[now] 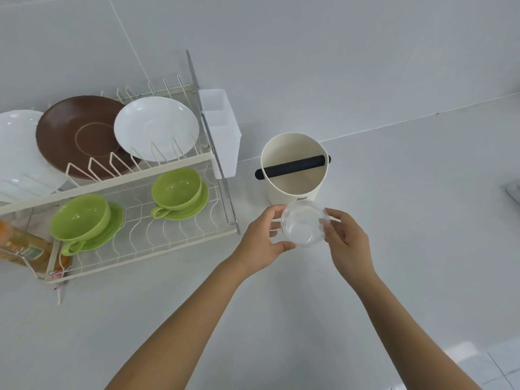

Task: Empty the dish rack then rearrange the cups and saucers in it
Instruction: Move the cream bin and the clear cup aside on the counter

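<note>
Hands are meeting over the white counter (394, 209), and I am holding a small clear glass dish (304, 223) between them, just in front of the cream canister (294, 167). My left hand (260, 243) is curling round the dish's left rim with thumb below and fingers above; my right hand (347, 239) is pinching its right edge. The canister is carrying a black bar (292, 166) across its open mouth, and a small dark logo is sitting on its front wall, too blurred for me to read.

I am seeing the dish rack (140, 249) to the left. Its upper tier is propping a brown plate (76, 136) and a white plate (156, 128) on edge, with another white plate (17, 142) at the far left. Its lower tier is bearing two green cups, each on a green saucer: one at left (80, 218), one at right (176, 187). A clear plastic holder (222, 130) is hanging on the rack's right end. A labelled packet (22, 246) is lying by the rack's left corner, its print unreadable.
</note>
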